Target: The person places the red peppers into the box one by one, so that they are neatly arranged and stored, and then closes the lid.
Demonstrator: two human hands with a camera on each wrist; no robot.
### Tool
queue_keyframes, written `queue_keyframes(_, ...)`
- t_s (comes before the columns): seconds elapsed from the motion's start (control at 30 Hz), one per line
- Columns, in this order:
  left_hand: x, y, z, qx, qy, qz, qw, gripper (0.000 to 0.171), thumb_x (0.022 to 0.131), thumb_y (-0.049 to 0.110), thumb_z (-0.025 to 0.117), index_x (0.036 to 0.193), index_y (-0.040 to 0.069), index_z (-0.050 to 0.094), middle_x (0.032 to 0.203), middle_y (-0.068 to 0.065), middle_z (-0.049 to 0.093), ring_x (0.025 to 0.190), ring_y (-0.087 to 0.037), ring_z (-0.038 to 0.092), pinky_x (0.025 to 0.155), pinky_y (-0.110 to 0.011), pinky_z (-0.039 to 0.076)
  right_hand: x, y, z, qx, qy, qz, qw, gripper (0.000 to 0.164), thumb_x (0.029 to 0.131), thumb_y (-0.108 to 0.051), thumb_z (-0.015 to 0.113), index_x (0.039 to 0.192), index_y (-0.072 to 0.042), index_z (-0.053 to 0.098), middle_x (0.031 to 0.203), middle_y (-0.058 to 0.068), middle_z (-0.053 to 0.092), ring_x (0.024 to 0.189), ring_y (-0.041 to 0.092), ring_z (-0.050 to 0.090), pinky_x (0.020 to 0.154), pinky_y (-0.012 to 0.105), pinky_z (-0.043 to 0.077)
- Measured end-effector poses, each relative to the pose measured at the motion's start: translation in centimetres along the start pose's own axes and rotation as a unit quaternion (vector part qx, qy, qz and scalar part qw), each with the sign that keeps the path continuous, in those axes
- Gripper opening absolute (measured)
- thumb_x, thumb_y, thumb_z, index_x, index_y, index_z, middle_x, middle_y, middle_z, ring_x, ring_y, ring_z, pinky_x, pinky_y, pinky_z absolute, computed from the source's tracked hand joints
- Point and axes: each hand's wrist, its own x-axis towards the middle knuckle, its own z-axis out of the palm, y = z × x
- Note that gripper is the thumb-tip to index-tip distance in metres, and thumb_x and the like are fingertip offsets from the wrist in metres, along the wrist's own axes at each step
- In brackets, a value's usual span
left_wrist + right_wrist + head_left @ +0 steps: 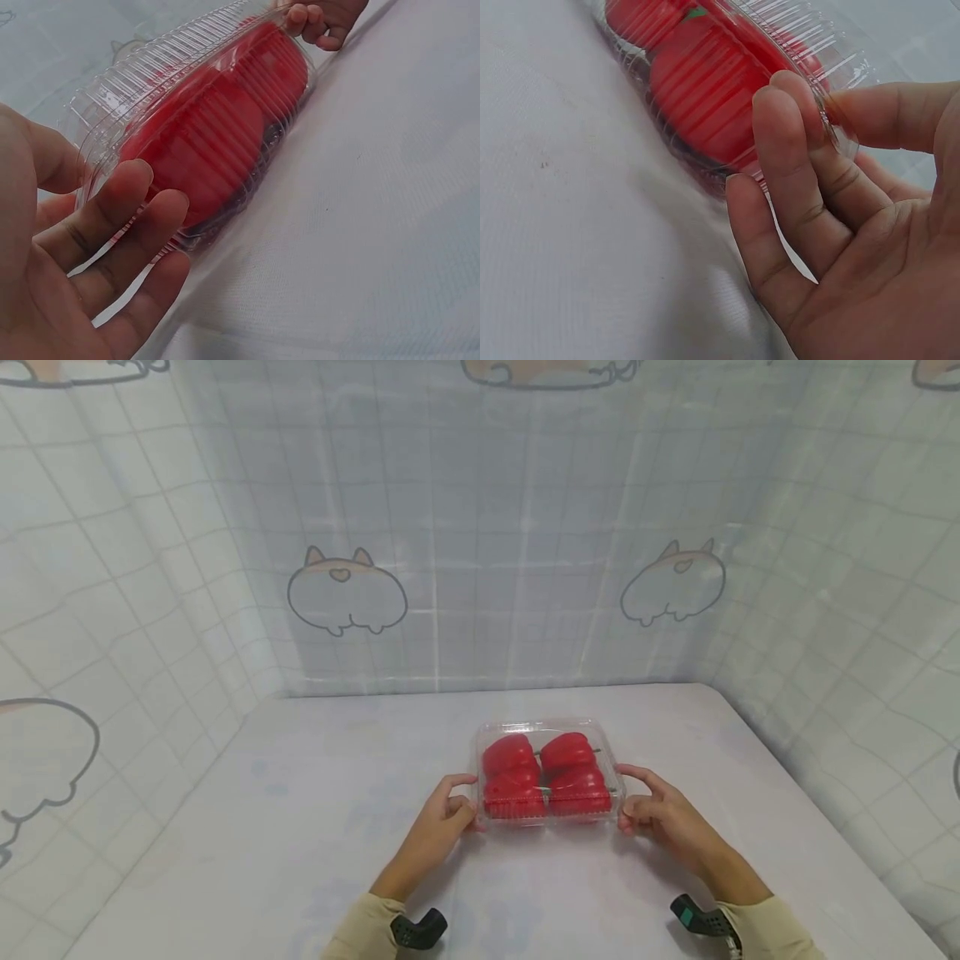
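A clear plastic clamshell box (540, 727) with ridged walls sits right of centre on the table. Inside it are several red bell peppers (512, 757) with green stems, laid in two rows. At the box's left end, my left hand (438, 818) pinches the rim. My right hand (671, 817) does the same at the right end. In the left wrist view, the fingertips (166, 206) lie against the ridged wall below the rim. The right wrist view shows thumb and fingers (780, 127) on either side of the box's edge.
The white tabletop (300, 827) spreads around the box. Behind it rises a backdrop sheet (480, 610) with a grid and cartoon animals, with similar panels at both sides. Dark devices (418, 930) are strapped to both wrists over light sleeves.
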Motion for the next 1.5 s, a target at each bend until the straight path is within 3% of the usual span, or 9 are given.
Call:
queue_keyframes(0.2,0.08,-0.09,-0.12,0.001,-0.006,-0.006,1.0,0.043,0.104,0.022,0.053,0.145,0.014,0.041,0.09,-0.005,0.071,0.09,-0.02,0.069,0.094,-0.044,0.053,-0.1,0.02,-0.22,-0.007,-0.014,-0.009,1.0,0.067,0.098,-0.003,0.052,0.156,-0.001,0.017,0.084,0.006,0.069,0.079,0.018,0.066,0.082,0.032,0.055)
queue_keyframes(0.37,0.35,-0.21,-0.3,-0.005,-0.017,-0.019,0.9997,0.045,0.103,0.022,0.054,0.146,0.016,0.041,0.092,-0.005,0.071,0.09,-0.02,0.07,0.095,-0.044,0.053,-0.09,-0.02,-0.04,-0.025,0.006,-0.012,1.0,0.064,0.099,-0.006,0.052,0.156,-0.004,0.021,0.084,0.009,0.069,0.079,0.02,0.066,0.084,0.032,0.054)
queue_keyframes(0.5,0.32,-0.25,-0.43,-0.024,-0.035,-0.022,0.9989,0.051,0.1,0.019,0.055,0.148,0.015,0.037,0.094,-0.008,0.07,0.091,-0.022,0.07,0.095,-0.042,0.053,-0.19,-0.05,0.34,-0.039,0.026,-0.007,0.999,0.062,0.098,-0.008,0.05,0.155,-0.007,0.025,0.085,0.012,0.068,0.081,0.024,0.067,0.086,0.032,0.054)
queue_keyframes(0.7,0.2,-0.23,-0.4,-0.057,-0.049,-0.03,0.9967,0.056,0.099,0.016,0.056,0.149,0.014,0.032,0.095,-0.011,0.069,0.093,-0.025,0.07,0.094,-0.04,0.054,-0.26,0.13,0.43,-0.035,0.015,-0.019,0.999,0.061,0.099,-0.006,0.047,0.155,-0.005,0.023,0.086,0.014,0.069,0.082,0.025,0.068,0.087,0.033,0.055)
queue_keyframes(1.23,0.46,-0.07,0.11,-0.1,-0.03,-0.046,0.9935,0.058,0.097,0.013,0.056,0.149,0.014,0.029,0.091,-0.013,0.067,0.092,-0.026,0.07,0.091,-0.038,0.056,0.28,0.34,0.18,-0.043,0.03,-0.017,0.998,0.057,0.099,-0.007,0.045,0.154,-0.01,0.028,0.091,0.021,0.07,0.086,0.03,0.069,0.087,0.033,0.055)
queue_keyframes(1.5,0.28,-0.08,0.1,-0.094,-0.037,-0.042,0.994,0.058,0.098,0.014,0.055,0.149,0.015,0.029,0.094,-0.014,0.067,0.093,-0.027,0.069,0.091,-0.039,0.055,0.11,0.12,0.42,-0.024,0.023,-0.015,0.999,0.06,0.099,-0.004,0.045,0.155,-0.003,0.023,0.091,0.019,0.07,0.087,0.028,0.07,0.085,0.033,0.057)
